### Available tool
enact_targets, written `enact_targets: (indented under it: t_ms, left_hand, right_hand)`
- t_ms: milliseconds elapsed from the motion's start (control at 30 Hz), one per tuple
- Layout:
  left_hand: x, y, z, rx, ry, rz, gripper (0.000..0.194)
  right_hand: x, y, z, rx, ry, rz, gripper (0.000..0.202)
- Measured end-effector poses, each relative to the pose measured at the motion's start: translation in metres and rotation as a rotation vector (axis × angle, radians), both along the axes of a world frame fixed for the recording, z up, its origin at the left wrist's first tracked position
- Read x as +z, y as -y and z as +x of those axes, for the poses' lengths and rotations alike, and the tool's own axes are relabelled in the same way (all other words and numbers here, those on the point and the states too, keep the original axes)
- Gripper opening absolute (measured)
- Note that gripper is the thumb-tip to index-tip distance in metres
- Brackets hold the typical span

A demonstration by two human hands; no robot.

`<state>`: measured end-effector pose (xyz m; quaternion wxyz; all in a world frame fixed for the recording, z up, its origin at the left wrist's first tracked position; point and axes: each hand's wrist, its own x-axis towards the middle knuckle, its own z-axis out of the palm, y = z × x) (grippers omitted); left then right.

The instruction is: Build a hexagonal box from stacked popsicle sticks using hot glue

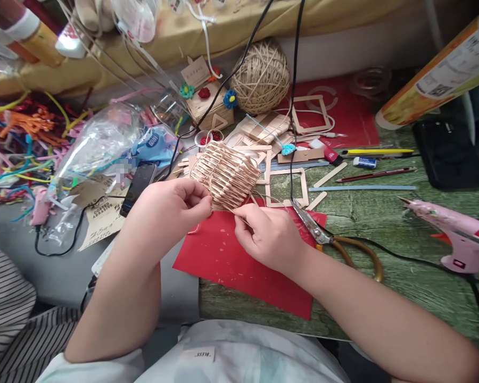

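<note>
A woven-looking lattice of stacked craft sticks (227,173) rests tilted on the table, near the far edge of a red sheet (223,255). My left hand (179,205) is closed in a pinch against its near left edge; the fingertips hide what they hold. Just right of it, my right hand (265,234) pinches a thin strand of twine (231,210) at the near side of the lattice. The strand runs leftward toward my left fingertips.
A twine ball (261,77) sits behind, beside a wooden box (211,106) with small flowers. Stick frames (286,187) lie right of the lattice. Scissors (319,229), a pink glue gun (455,229) and a phone (443,154) are rightward. Pipe cleaners (27,127) pile leftward; black cables cross the table.
</note>
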<state>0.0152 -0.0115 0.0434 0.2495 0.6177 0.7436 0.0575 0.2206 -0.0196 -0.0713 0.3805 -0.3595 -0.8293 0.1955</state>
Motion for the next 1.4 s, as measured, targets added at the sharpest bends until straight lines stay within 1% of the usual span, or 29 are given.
enact_targets:
  t_ms: [167,300,400,500,633,833,967,1167,1267,1400]
  left_hand:
    - [0.000,0.003,0.000,-0.005,-0.009,0.007,0.020]
    - [0.001,0.008,0.002,0.004,-0.070,0.091,0.027]
    - [0.003,0.010,0.003,-0.008,-0.122,0.136,0.031]
    - [0.007,0.008,0.005,-0.016,-0.144,0.131,0.030]
    - [0.010,0.004,0.005,-0.015,-0.119,0.116,0.026]
    - [0.007,-0.001,0.000,0.012,-0.017,0.073,0.031]
    - [0.009,-0.004,0.000,0.047,0.030,0.005,0.031]
    - [0.014,-0.008,0.003,0.045,-0.014,-0.056,0.030]
    - [0.011,-0.007,0.006,0.026,-0.070,-0.040,0.028]
    - [0.005,-0.006,0.011,-0.012,-0.160,0.029,0.022]
  right_hand:
    - [-0.005,0.001,-0.007,-0.036,0.062,0.005,0.010]
    - [-0.010,0.002,-0.008,-0.057,0.083,0.035,0.009]
    - [-0.011,0.001,-0.008,-0.071,0.074,0.039,0.010]
    - [-0.010,-0.001,-0.012,-0.075,0.068,0.053,0.011]
    - [-0.010,-0.002,-0.019,-0.069,0.054,0.051,0.010]
    - [-0.018,-0.002,-0.020,-0.072,-0.003,0.079,0.011]
    - [-0.020,-0.001,-0.019,-0.057,-0.048,0.067,0.012]
    - [-0.016,0.000,-0.020,-0.054,-0.074,0.018,0.011]
    - [-0.016,0.000,-0.019,-0.039,-0.070,-0.039,0.011]
    - [-0.017,0.000,-0.019,-0.030,-0.074,-0.092,0.012]
